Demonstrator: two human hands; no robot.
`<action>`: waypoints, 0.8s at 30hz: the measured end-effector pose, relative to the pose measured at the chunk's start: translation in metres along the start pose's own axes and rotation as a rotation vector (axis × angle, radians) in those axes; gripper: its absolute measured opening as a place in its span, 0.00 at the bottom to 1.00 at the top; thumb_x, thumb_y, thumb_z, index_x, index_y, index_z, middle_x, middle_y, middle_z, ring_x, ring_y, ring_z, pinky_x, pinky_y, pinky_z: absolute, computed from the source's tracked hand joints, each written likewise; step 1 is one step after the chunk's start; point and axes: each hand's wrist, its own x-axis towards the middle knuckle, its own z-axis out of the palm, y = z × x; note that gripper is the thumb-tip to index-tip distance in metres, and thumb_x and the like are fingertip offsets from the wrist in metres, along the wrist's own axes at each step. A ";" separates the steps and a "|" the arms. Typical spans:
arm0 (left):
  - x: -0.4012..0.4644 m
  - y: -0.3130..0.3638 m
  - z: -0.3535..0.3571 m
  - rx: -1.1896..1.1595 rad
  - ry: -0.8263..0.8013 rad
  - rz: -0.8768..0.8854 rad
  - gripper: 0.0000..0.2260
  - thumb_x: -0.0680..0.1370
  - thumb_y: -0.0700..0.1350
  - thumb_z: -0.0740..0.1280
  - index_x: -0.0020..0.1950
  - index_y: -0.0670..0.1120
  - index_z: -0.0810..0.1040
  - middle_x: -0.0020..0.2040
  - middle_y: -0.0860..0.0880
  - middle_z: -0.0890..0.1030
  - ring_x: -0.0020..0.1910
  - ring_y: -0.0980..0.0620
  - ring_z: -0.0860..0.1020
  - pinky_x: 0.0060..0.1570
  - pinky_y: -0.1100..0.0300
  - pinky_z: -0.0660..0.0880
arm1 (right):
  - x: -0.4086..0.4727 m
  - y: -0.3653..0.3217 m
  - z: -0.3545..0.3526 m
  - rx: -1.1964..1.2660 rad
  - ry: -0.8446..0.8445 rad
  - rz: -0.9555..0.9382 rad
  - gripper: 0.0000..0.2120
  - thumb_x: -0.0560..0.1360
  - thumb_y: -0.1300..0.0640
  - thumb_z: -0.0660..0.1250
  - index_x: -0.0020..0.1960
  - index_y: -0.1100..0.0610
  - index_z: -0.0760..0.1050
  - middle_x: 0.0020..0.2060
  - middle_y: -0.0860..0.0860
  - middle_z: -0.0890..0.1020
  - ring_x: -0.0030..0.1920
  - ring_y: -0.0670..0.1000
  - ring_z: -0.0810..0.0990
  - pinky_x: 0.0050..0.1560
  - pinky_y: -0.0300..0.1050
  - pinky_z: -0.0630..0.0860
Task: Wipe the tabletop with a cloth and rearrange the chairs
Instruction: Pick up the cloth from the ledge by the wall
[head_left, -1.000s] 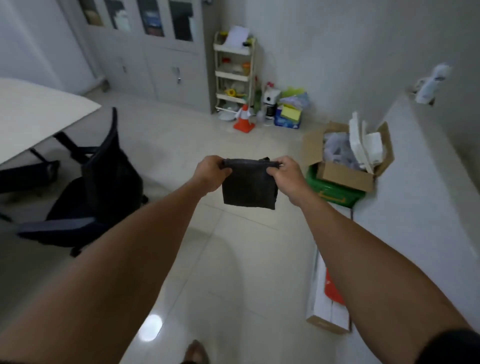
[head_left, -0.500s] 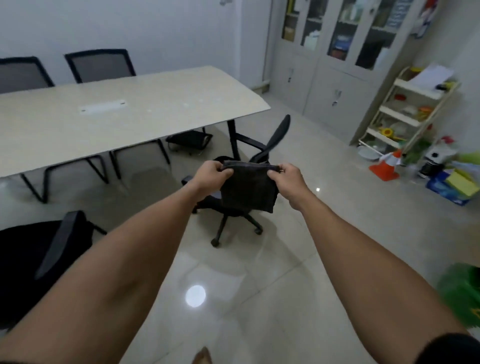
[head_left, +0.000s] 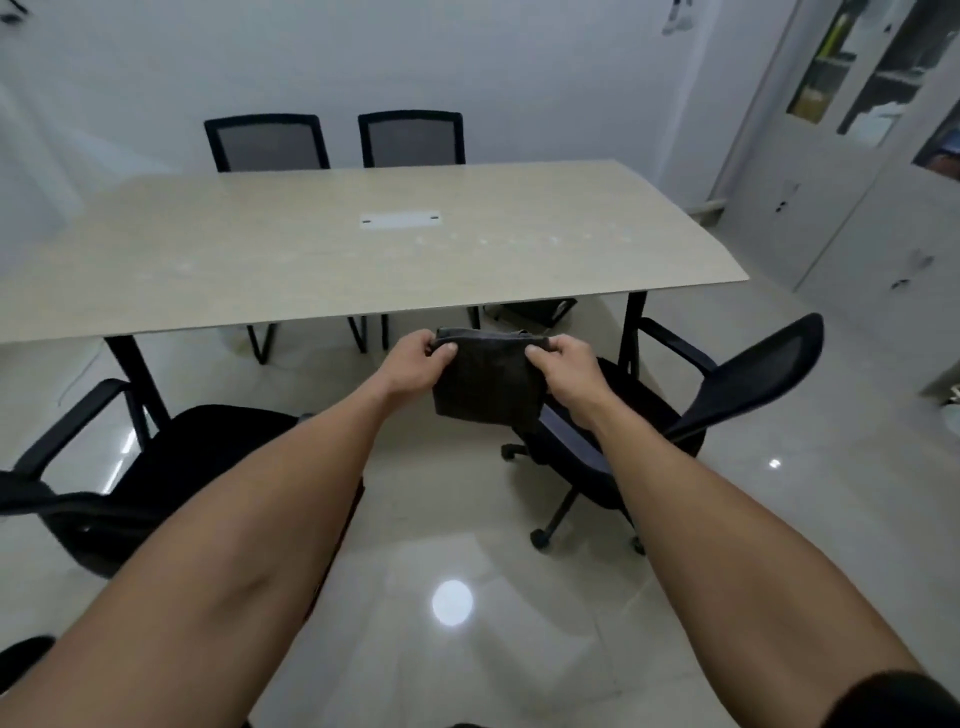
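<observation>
A: What are the hands doing?

B: Both arms reach forward. The left hand and the right hand each pinch a top corner of a dark cloth, which hangs folded between them, in the air near the table's front edge.

A: And the table?

B: A long pale table lies just beyond the cloth. Two black chairs stand at its far side. A swivel chair sits turned away at the near right, and another black chair sits at the near left. A cabinet lines the right wall.
</observation>
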 end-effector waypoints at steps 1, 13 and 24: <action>0.006 -0.004 -0.005 -0.012 0.012 -0.003 0.15 0.84 0.51 0.66 0.54 0.38 0.77 0.52 0.38 0.83 0.52 0.38 0.82 0.52 0.40 0.80 | 0.010 -0.003 0.008 0.000 -0.004 -0.009 0.05 0.81 0.55 0.70 0.54 0.55 0.81 0.50 0.56 0.86 0.54 0.58 0.86 0.56 0.59 0.84; 0.150 -0.033 -0.024 -0.091 0.107 -0.072 0.10 0.85 0.53 0.63 0.49 0.49 0.72 0.44 0.50 0.78 0.42 0.51 0.76 0.41 0.54 0.71 | 0.183 -0.016 0.057 -0.098 -0.107 -0.039 0.16 0.79 0.46 0.67 0.54 0.59 0.81 0.51 0.54 0.86 0.51 0.55 0.85 0.50 0.53 0.81; 0.323 -0.019 -0.038 -0.084 0.141 -0.190 0.16 0.84 0.58 0.62 0.57 0.45 0.74 0.52 0.41 0.84 0.51 0.38 0.83 0.42 0.49 0.78 | 0.374 -0.040 0.070 -0.130 -0.150 -0.002 0.15 0.84 0.47 0.64 0.49 0.59 0.76 0.42 0.50 0.78 0.40 0.50 0.75 0.38 0.46 0.68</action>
